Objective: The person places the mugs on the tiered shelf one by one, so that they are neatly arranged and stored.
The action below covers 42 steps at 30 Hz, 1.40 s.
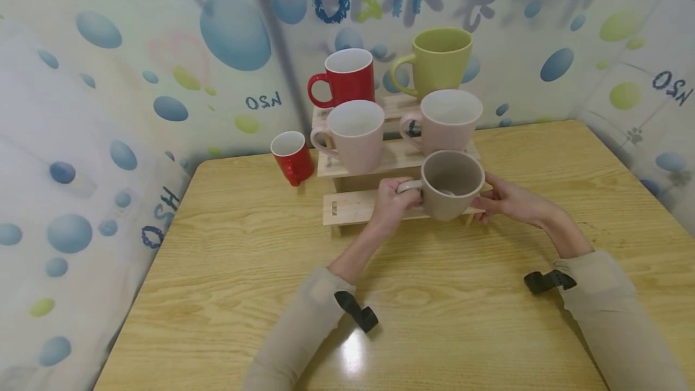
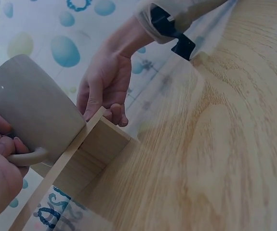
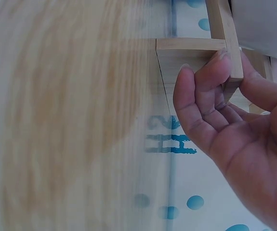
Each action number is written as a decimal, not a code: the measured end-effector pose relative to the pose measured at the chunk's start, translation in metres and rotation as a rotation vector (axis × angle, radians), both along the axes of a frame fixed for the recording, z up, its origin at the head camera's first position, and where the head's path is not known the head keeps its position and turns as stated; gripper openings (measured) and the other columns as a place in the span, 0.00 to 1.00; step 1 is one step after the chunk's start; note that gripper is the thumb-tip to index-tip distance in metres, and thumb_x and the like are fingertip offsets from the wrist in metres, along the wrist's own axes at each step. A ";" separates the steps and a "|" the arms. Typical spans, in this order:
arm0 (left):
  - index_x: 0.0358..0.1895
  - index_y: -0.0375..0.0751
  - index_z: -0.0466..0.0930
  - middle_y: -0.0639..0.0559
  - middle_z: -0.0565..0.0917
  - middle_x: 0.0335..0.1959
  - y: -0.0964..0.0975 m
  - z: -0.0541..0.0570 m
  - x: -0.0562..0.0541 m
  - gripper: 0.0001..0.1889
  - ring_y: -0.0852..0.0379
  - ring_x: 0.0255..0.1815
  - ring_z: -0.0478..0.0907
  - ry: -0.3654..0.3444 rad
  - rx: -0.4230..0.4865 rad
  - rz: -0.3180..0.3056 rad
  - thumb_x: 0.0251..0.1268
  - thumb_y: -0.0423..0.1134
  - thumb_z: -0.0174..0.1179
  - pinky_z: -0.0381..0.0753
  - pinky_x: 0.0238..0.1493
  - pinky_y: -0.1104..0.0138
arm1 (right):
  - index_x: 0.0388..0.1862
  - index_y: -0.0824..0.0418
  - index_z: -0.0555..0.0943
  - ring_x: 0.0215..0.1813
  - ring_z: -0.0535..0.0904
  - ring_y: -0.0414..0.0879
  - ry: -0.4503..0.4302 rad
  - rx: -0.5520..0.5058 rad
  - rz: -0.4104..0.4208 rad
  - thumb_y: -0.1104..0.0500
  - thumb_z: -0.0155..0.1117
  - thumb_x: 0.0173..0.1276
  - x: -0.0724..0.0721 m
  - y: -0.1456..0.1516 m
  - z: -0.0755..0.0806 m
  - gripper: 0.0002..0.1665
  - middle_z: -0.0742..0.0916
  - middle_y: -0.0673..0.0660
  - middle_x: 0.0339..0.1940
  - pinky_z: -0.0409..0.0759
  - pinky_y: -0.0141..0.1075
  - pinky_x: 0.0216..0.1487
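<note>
My left hand point(image 1: 392, 205) grips the handle of a beige-grey mug point(image 1: 442, 201). The mug is upright at the right part of the lowest step of a tiered wooden rack point(image 1: 350, 209), its base right at the board in the left wrist view. My right hand point(image 1: 513, 199) holds the right end of that lowest board. In the right wrist view its fingers point(image 3: 213, 72) curl beneath the board while the thumb point(image 3: 261, 89) lies on the upper side, close to the mug.
Two pale pink mugs point(image 1: 355, 137) point(image 1: 450, 119) stand on the middle step. Above them are a red mug point(image 1: 350, 82) and a yellow-green mug point(image 1: 442, 65). A smaller red mug point(image 1: 293, 158) sits on the wooden table point(image 1: 260, 258), left of the rack. A patterned backdrop point(image 1: 233, 101) rises behind.
</note>
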<state>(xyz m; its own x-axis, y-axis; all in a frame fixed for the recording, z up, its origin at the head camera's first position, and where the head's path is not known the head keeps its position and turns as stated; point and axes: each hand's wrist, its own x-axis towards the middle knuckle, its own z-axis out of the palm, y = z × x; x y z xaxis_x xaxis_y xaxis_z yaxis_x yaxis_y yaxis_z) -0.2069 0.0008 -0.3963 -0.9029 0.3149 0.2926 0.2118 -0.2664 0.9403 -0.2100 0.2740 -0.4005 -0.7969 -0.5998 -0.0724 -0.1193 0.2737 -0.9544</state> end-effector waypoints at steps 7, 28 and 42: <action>0.13 0.44 0.59 0.59 0.57 0.13 0.001 0.001 0.001 0.18 0.63 0.16 0.52 -0.001 -0.010 -0.002 0.51 0.22 0.51 0.56 0.22 0.70 | 0.79 0.67 0.46 0.41 0.84 0.55 0.017 0.024 -0.018 0.65 0.52 0.80 0.001 -0.002 0.000 0.37 0.84 0.60 0.50 0.84 0.42 0.40; 0.25 0.40 0.66 0.57 0.60 0.20 -0.016 0.007 0.000 0.11 0.62 0.21 0.57 0.040 -0.230 -0.051 0.61 0.25 0.55 0.60 0.25 0.70 | 0.80 0.66 0.46 0.43 0.84 0.55 0.011 0.024 -0.003 0.64 0.51 0.80 0.000 -0.001 0.000 0.37 0.84 0.59 0.51 0.84 0.43 0.42; 0.52 0.26 0.74 0.31 0.81 0.49 -0.037 0.004 -0.001 0.12 0.50 0.51 0.82 0.114 -0.288 -0.114 0.67 0.23 0.59 0.79 0.53 0.67 | 0.79 0.66 0.46 0.43 0.83 0.54 0.016 0.040 -0.027 0.64 0.52 0.80 0.003 -0.002 0.002 0.37 0.83 0.59 0.52 0.84 0.43 0.42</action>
<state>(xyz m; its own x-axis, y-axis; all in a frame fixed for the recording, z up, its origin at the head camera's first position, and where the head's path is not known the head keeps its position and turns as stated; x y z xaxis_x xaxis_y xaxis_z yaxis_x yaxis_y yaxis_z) -0.2074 -0.0362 -0.3920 -0.8236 0.4967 0.2738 0.3037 -0.0215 0.9525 -0.2074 0.2723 -0.3984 -0.8138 -0.5751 -0.0835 -0.1262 0.3150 -0.9407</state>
